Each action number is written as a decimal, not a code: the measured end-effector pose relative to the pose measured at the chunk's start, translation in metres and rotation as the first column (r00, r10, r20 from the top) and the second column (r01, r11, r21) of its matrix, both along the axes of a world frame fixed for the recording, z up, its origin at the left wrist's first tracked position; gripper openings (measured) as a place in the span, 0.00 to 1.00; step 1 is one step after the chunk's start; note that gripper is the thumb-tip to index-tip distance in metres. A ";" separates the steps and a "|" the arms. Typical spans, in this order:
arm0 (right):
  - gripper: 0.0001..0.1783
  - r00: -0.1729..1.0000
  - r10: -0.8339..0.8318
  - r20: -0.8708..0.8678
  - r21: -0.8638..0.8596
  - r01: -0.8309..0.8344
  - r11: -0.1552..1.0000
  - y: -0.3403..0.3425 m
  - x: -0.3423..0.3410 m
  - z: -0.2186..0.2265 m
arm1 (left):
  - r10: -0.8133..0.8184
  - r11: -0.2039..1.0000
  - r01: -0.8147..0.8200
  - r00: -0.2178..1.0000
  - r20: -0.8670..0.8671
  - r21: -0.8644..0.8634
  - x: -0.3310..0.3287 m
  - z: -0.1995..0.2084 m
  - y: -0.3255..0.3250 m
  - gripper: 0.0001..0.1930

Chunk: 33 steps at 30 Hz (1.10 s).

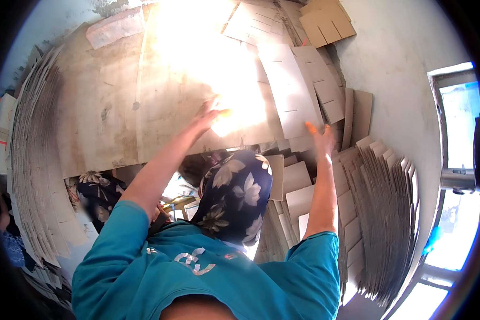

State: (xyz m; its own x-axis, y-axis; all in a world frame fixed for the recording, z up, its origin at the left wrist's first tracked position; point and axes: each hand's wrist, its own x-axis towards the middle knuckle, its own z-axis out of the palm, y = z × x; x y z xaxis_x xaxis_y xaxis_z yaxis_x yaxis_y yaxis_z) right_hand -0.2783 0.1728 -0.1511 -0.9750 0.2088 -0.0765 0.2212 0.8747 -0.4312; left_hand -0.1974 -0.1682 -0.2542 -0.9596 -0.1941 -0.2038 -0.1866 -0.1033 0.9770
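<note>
My left hand (210,114) reaches over the wooden table with its fingers stretched out. It is at the left edge of a glaring bright patch, where a pale flat surface (242,114) is too washed out to make out. My right hand (322,140) is at the lower right corner of a long pale cardboard sheet (289,90), its orange-tipped thumb and fingers apart. Whether it presses on that sheet I cannot tell. More slotted cardboard pieces (325,93) lie under and beside the sheet.
The wooden tabletop (101,117) spreads ahead. A pale block (115,28) sits at its far left. Tall cardboard stacks stand left (29,144) and right (381,213). Dark floral fabric (240,192) covers my lap below the table edge. A window (458,160) is at the right.
</note>
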 end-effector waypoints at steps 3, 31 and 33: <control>0.50 0.974 0.090 0.206 -0.133 -0.063 0.989 -0.025 -0.002 0.019 | -0.214 0.953 0.075 0.852 -0.477 -0.294 -0.037 -0.087 0.008 0.24; 0.45 0.962 0.272 0.035 -0.297 -0.249 0.922 -0.008 -0.003 0.048 | -0.208 0.896 0.288 0.945 -0.254 0.339 -0.046 0.039 0.112 0.41; 0.43 0.962 0.264 -0.068 -0.251 -0.273 0.929 -0.021 0.015 0.066 | -0.198 0.955 0.228 0.966 -0.166 0.189 -0.029 0.034 0.098 0.41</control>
